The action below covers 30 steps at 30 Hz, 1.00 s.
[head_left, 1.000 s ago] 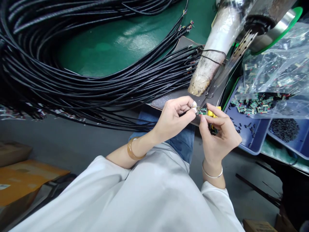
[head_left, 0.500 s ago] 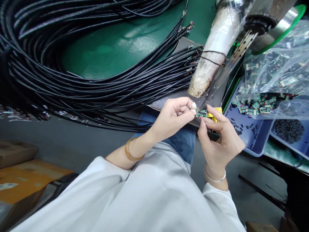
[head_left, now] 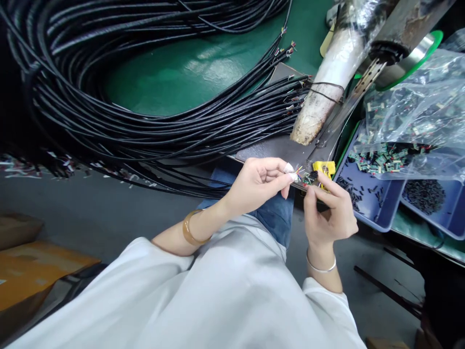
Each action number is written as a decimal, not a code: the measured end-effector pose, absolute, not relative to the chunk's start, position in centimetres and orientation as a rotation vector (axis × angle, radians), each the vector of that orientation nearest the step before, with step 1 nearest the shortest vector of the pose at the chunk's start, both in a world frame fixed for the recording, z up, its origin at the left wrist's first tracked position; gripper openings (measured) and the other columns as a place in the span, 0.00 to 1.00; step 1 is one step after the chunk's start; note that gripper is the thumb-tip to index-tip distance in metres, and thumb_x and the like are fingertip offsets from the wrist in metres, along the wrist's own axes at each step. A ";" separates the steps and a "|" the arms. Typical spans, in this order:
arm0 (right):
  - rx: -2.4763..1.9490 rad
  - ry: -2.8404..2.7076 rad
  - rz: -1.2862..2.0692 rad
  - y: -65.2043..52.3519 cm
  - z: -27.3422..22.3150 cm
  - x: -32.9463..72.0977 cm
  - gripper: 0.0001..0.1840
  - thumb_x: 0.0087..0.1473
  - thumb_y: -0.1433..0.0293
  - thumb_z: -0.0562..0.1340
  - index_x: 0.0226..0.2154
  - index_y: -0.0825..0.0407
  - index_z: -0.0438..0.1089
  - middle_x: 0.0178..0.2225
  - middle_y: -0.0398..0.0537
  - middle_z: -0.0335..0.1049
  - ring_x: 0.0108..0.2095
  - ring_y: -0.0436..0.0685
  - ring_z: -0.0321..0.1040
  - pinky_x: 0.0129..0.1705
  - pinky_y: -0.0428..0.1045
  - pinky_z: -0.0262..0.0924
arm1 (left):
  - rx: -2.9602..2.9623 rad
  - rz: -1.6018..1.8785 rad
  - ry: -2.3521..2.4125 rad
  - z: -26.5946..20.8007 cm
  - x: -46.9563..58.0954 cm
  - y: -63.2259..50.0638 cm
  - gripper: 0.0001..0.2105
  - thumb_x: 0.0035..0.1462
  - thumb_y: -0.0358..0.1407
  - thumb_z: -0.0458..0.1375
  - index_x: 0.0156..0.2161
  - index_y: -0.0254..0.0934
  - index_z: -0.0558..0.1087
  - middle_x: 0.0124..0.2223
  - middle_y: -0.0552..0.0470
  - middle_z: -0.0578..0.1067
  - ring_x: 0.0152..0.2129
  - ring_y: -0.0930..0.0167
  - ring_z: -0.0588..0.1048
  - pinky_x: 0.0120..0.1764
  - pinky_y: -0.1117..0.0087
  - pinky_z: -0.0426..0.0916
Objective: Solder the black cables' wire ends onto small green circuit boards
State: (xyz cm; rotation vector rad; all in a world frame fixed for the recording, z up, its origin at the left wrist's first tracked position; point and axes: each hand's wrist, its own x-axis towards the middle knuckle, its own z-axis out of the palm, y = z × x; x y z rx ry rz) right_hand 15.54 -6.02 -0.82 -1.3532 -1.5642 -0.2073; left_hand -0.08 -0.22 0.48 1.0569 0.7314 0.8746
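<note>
1. We see glossy black cables (head_left: 174,127) curving in a thick loop over the smooth green desk (head_left: 163,77).
2. Above the hands hangs a whitish pipe (head_left: 321,99), round and film-wrapped, its mouth crusted brown; beside it slants a perforated metal rod (head_left: 367,80).
3. To the right we have a smooth purple plastic tray (head_left: 370,214), partly covered by a crinkled clear bag (head_left: 425,109) full of small green boards.
4. Compared with half a second ago, coloured wires (head_left: 299,170) now fan out plainly from the left fingertips, where the green circuit board (head_left: 307,180) showed flatter and clearer; more of the yellow block (head_left: 323,167) shows too.
5. Our left hand (head_left: 252,183) is pinched narrow, thumb and index tips, wrapped in white, closed on those wires.
6. Our right hand (head_left: 330,208) is curled with thumb and index slightly apart, right by the circuit board, between both hands and just below the block; we cannot tell whether it grips the board.
</note>
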 end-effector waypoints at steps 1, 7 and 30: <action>-1.315 -1.514 -0.136 -6.2 -0.6 15.6 0.06 0.57 0.77 0.66 0.36 0.49 0.73 0.39 0.47 0.81 0.34 0.55 0.80 0.33 0.49 0.75 | 1.051 0.845 0.708 0.4 -0.3 -0.3 0.06 0.59 0.33 0.60 0.32 0.32 0.72 0.22 0.55 0.74 0.15 0.81 0.66 0.22 0.80 0.62; -1.547 -1.558 0.090 -7.5 3.0 16.8 0.12 0.61 0.71 0.63 0.48 0.46 0.76 0.21 0.36 0.66 0.16 0.44 0.59 0.18 0.44 0.53 | 1.093 0.805 0.700 -0.1 -0.6 -1.0 0.05 0.57 0.32 0.62 0.34 0.31 0.75 0.22 0.55 0.73 0.18 0.79 0.70 0.23 0.80 0.63; -1.647 -1.647 0.385 -7.1 1.9 16.4 0.10 0.60 0.67 0.63 0.43 0.49 0.79 0.19 0.35 0.61 0.17 0.43 0.51 0.20 0.43 0.47 | 1.090 0.810 0.728 0.2 -0.4 -0.9 0.07 0.53 0.34 0.63 0.31 0.33 0.70 0.21 0.57 0.69 0.16 0.80 0.65 0.21 0.80 0.60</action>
